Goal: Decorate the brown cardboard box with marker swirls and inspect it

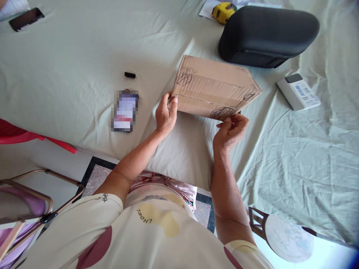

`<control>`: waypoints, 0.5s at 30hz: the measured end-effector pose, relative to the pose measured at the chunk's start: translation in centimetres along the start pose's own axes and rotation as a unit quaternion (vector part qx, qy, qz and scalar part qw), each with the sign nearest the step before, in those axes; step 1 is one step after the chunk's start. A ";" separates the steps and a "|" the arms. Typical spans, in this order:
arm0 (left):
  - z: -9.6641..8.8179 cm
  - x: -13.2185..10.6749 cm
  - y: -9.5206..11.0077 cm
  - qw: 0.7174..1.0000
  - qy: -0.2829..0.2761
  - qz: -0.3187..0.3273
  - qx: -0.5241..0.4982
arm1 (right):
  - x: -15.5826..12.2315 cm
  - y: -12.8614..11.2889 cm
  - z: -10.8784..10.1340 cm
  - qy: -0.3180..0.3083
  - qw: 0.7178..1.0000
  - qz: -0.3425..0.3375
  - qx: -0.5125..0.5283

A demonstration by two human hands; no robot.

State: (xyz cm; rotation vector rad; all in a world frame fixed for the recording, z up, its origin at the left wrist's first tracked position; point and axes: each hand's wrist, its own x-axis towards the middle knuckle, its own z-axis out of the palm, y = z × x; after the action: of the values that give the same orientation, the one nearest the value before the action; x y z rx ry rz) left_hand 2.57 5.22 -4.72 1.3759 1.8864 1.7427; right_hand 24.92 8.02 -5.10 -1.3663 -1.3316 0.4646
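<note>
A piece of brown cardboard (pixel 214 84), with a fold line across it and dark scribbles near its corners, is held tilted above the cloth-covered table. My left hand (pixel 166 114) grips its left edge, thumb on the near face and fingers behind. At the lower right edge, my right hand (pixel 230 132) pinches the cardboard between thumb and fingers, close to a dense scribble. A small dark bit shows behind the cardboard by the right fingers; I cannot tell what it is. Most of the cardboard's underside is hidden.
Beyond the cardboard lie a black hard case (pixel 269 35) and a yellow tape measure (pixel 223 12). To the right is a white box-shaped device (pixel 299 93). On the left are a phone (pixel 125 112), a small black piece (pixel 129 74) and a dark phone-like object (pixel 26 19).
</note>
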 end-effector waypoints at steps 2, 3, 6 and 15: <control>-0.3 0.2 0.0 1.000 0.017 -0.011 0.002 | 0.0 0.1 -0.1 -0.009 1.000 -0.001 -0.027; -0.4 0.3 -0.1 1.000 0.023 -0.011 0.004 | 0.0 0.1 -0.2 -0.017 0.999 -0.005 -0.042; -0.4 0.5 -0.6 1.000 0.028 0.012 0.002 | -0.3 -0.4 -0.3 -0.037 0.996 -0.032 -0.079; -0.6 0.4 0.3 0.990 -0.042 0.123 0.048 | -0.3 -2.2 -1.1 -0.063 0.984 -0.156 -0.054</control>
State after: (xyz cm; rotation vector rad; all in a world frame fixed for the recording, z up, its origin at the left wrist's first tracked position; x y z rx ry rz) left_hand 2.08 5.07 -4.09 1.7544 1.8429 1.6869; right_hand 24.83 6.74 -2.94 -1.2012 -1.6622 0.2718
